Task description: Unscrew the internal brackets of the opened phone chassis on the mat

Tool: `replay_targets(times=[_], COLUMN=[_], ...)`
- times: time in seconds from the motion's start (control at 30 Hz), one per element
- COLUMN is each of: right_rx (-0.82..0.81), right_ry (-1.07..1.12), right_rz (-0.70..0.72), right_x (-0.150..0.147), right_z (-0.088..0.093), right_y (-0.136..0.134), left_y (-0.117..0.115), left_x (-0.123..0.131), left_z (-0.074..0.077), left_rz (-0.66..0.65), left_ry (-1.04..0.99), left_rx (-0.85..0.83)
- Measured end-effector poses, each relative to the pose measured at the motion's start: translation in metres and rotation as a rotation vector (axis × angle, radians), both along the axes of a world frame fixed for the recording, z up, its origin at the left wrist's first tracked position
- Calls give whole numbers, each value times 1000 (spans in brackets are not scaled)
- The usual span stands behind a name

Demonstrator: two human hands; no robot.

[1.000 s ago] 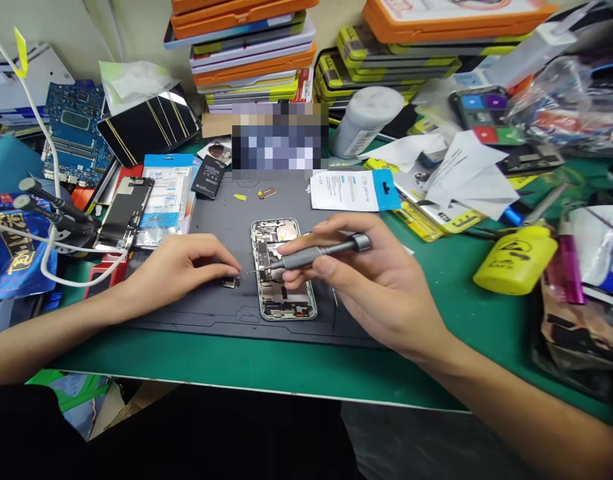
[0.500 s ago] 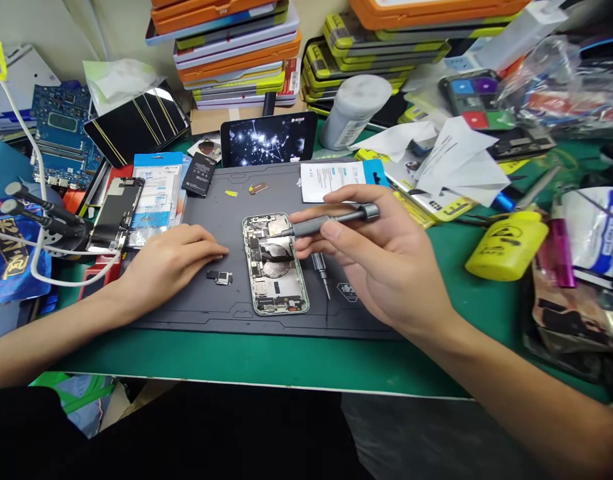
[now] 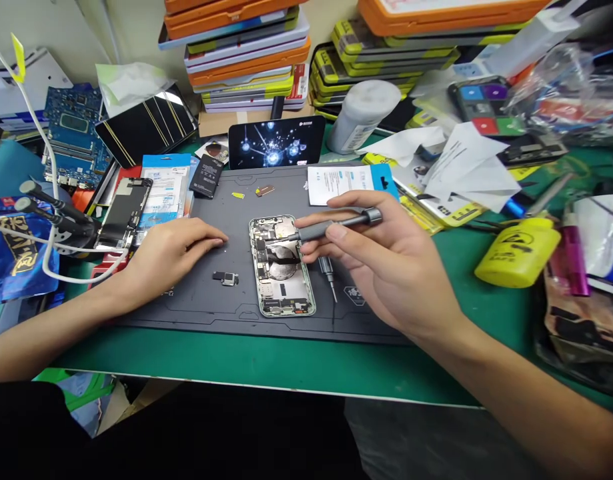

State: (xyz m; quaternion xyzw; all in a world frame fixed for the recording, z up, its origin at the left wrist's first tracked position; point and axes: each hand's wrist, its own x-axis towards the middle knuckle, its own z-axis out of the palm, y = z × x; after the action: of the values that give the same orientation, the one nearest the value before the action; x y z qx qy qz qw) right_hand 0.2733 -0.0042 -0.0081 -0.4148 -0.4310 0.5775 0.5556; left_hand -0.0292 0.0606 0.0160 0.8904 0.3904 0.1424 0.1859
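Note:
An opened phone (image 3: 297, 283) lies on the dark grey mat (image 3: 201, 319), its inner parts showing. My right hand (image 3: 386, 257) is closed around a grey screwdriver (image 3: 316, 231), held nearly level with its tip over the upper part of the phone. Whether the tip touches a screw is too small to tell. Left of the phone, my left hand (image 3: 179, 252) rests on the mat, fingers stretched out and nothing visible in them. A small dark phone part (image 3: 226, 278) sits just below that hand. A second screwdriver (image 3: 328, 275) lies right of the phone, partly behind my right hand.
Behind the mat stands a lit phone screen (image 3: 276, 143), with a black battery (image 3: 207, 176) to its left. A loose phone display (image 3: 125, 212) lies at left near a white cable (image 3: 50, 247). A yellow bottle (image 3: 519, 252) stands at right. Stacked cases (image 3: 246, 63) line the back.
The camera view has shifted slightly. My left hand has moved a little back and away from the phone. My right hand keeps the screwdriver over the phone. The lit screen's picture differs.

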Motion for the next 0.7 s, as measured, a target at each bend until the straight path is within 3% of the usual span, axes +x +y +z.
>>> replay_targets(times=[0.2,0.53,0.7], right_rx=[-17,-31,-26], right_ry=[14,5,-16], right_rz=[-10,-41,-58], right_x=[-1,1,2], right_z=[4,6,2], right_y=[1,1,4], left_y=[1,-1,0], left_x=[-2,2,4], left_z=[-5,-5,-4], left_rz=[-91,-82,-170], left_ry=[-29,-34,140], left_rx=[101,131,258])
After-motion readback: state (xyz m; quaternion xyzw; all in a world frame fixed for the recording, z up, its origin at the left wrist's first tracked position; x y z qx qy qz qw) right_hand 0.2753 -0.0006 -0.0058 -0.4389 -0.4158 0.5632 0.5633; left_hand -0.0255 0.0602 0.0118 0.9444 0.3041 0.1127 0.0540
